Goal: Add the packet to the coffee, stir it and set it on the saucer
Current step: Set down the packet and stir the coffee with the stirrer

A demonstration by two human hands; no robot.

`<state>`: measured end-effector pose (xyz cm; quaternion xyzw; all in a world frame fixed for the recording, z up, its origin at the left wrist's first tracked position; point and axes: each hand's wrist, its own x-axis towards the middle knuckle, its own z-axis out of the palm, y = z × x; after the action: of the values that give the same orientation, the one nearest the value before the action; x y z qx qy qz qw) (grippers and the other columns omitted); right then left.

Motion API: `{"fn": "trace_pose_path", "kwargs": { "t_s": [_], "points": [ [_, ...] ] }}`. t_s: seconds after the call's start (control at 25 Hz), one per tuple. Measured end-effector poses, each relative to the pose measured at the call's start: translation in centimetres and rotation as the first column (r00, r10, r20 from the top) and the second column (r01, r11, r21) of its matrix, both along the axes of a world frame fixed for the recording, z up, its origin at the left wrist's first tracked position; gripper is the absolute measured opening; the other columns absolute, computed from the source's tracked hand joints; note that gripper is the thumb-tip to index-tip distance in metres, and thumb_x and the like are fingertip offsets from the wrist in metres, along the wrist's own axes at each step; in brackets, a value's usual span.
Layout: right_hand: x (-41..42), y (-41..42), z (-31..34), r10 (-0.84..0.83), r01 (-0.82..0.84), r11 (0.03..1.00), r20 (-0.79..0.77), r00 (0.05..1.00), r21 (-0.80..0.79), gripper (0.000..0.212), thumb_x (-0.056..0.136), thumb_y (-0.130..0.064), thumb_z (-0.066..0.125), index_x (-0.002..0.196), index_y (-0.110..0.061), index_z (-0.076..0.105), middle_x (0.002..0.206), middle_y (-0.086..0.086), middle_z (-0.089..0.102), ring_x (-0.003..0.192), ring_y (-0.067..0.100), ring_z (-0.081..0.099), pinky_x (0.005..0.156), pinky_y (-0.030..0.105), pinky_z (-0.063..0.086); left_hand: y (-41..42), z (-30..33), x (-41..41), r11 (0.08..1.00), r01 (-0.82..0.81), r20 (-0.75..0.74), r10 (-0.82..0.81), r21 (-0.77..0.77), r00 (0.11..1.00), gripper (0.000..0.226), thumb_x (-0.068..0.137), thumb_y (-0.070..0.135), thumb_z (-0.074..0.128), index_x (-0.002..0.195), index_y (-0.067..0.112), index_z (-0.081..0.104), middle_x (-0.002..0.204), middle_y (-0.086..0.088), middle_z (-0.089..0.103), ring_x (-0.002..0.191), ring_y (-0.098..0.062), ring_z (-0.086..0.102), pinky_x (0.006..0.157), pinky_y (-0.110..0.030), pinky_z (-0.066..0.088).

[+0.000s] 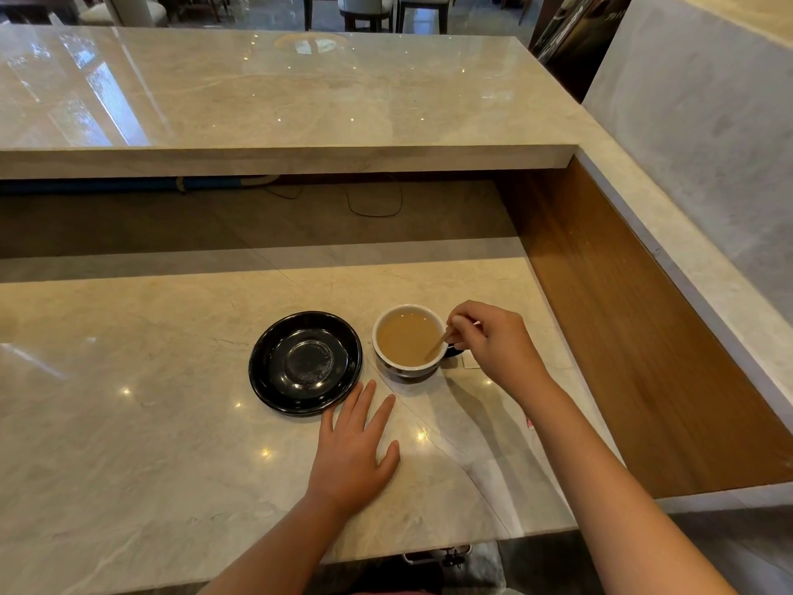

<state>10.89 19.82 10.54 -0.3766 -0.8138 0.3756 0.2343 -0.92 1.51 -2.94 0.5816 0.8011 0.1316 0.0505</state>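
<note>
A white-lined cup [388,367] of light brown coffee [403,339] stands on the marble counter, just right of an empty black saucer [305,362]. My right hand [497,345] is over the cup's right side, pinching a thin wooden stir stick [438,344] whose lower end dips into the coffee. The cup's dark handle is mostly hidden under that hand. My left hand [356,453] lies flat on the counter, fingers spread, in front of the saucer and cup, touching neither. A pale packet [471,361] lies on the counter behind my right hand, mostly hidden.
The lower marble counter [128,423] ends at a wooden side wall [643,337] on the right. A raised marble ledge [257,156] overhangs the back, with cables in the dark gap beneath it. A small pink scrap [530,422] lies beside my right forearm.
</note>
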Motion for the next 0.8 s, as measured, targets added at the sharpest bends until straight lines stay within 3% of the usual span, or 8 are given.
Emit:
{"fn": "trace_pose_path", "kwargs": {
  "t_s": [0.12, 0.2, 0.36, 0.48, 0.56, 0.64, 0.8],
  "points": [
    [-0.2, -0.5, -0.7, -0.093, 0.068, 0.977, -0.115, 0.989, -0.200, 0.020, 0.091, -0.004, 0.048, 0.080, -0.009, 0.064, 0.075, 0.011, 0.067, 0.073, 0.022, 0.069, 0.061, 0.022, 0.059, 0.0, -0.1, 0.0, 1.000, 0.004, 0.008, -0.004, 0.007, 1.000, 0.060, 0.087, 0.049, 0.038, 0.141, 0.025, 0.033, 0.151, -0.007, 0.025, 0.138, -0.018, 0.007, 0.107, -0.048, 0.010],
    [-0.7, -1.2, -1.7, -0.191, 0.115, 0.943, -0.223, 0.956, -0.313, 0.022, 0.092, -0.004, 0.048, 0.078, -0.012, 0.063, 0.077, 0.014, 0.067, 0.072, 0.022, 0.070, 0.059, 0.021, 0.058, 0.0, -0.1, 0.0, 1.000, 0.007, 0.018, -0.007, 0.015, 1.000, 0.060, 0.087, 0.049, 0.039, 0.141, 0.024, 0.034, 0.150, -0.007, 0.026, 0.139, -0.019, 0.008, 0.107, -0.049, 0.012],
    [-2.0, -2.5, -3.4, -0.371, 0.234, 0.893, -0.333, 0.867, -0.385, 0.020, 0.092, -0.004, 0.047, 0.085, -0.010, 0.064, 0.079, 0.009, 0.067, 0.073, 0.010, 0.069, 0.060, 0.015, 0.055, 0.0, -0.1, 0.0, 1.000, 0.003, 0.015, -0.003, 0.008, 1.000, 0.060, 0.087, 0.050, 0.037, 0.142, 0.025, 0.033, 0.151, -0.007, 0.025, 0.139, -0.019, 0.008, 0.107, -0.049, 0.011],
    [-1.9, -2.7, -3.7, -0.343, 0.319, 0.939, -0.285, 0.895, -0.127, 0.019, 0.092, -0.004, 0.047, 0.087, -0.007, 0.065, 0.081, 0.006, 0.066, 0.074, 0.012, 0.064, 0.063, 0.014, 0.052, -0.1, -0.1, 0.0, 1.000, 0.005, 0.024, -0.005, 0.012, 1.000, 0.060, 0.087, 0.049, 0.037, 0.141, 0.024, 0.034, 0.151, -0.008, 0.026, 0.139, -0.020, 0.009, 0.107, -0.050, 0.014],
    [-1.2, -2.3, -3.7, -0.282, 0.306, 0.948, -0.215, 0.935, 0.088, 0.017, 0.091, -0.004, 0.048, 0.087, -0.006, 0.065, 0.081, 0.008, 0.067, 0.073, 0.018, 0.062, 0.064, 0.027, 0.052, 0.0, 0.0, 0.0, 1.000, 0.009, 0.030, -0.009, 0.020, 1.000, 0.059, 0.087, 0.049, 0.037, 0.141, 0.023, 0.034, 0.150, -0.008, 0.026, 0.139, -0.020, 0.009, 0.107, -0.051, 0.015],
    [-0.4, -1.8, -3.5, -0.207, 0.237, 0.952, -0.163, 0.965, 0.193, 0.016, 0.091, -0.004, 0.048, 0.087, -0.006, 0.063, 0.081, 0.011, 0.068, 0.073, 0.023, 0.061, 0.064, 0.037, 0.052, 0.0, 0.1, 0.0, 1.000, 0.006, 0.030, -0.007, 0.028, 1.000, 0.059, 0.087, 0.048, 0.037, 0.140, 0.023, 0.036, 0.150, -0.008, 0.028, 0.138, -0.020, 0.011, 0.107, -0.051, 0.015],
    [1.1, -1.1, -2.4, -0.066, 0.077, 0.948, -0.045, 0.997, 0.309, 0.013, 0.089, -0.003, 0.050, 0.084, -0.005, 0.063, 0.077, 0.012, 0.068, 0.069, 0.026, 0.061, 0.061, 0.040, 0.053, -0.1, 0.1, 0.1, 1.000, 0.004, 0.019, -0.005, 0.021, 1.000, 0.059, 0.087, 0.048, 0.038, 0.140, 0.023, 0.036, 0.150, -0.008, 0.028, 0.138, -0.020, 0.011, 0.106, -0.049, 0.014]
  ]
}}
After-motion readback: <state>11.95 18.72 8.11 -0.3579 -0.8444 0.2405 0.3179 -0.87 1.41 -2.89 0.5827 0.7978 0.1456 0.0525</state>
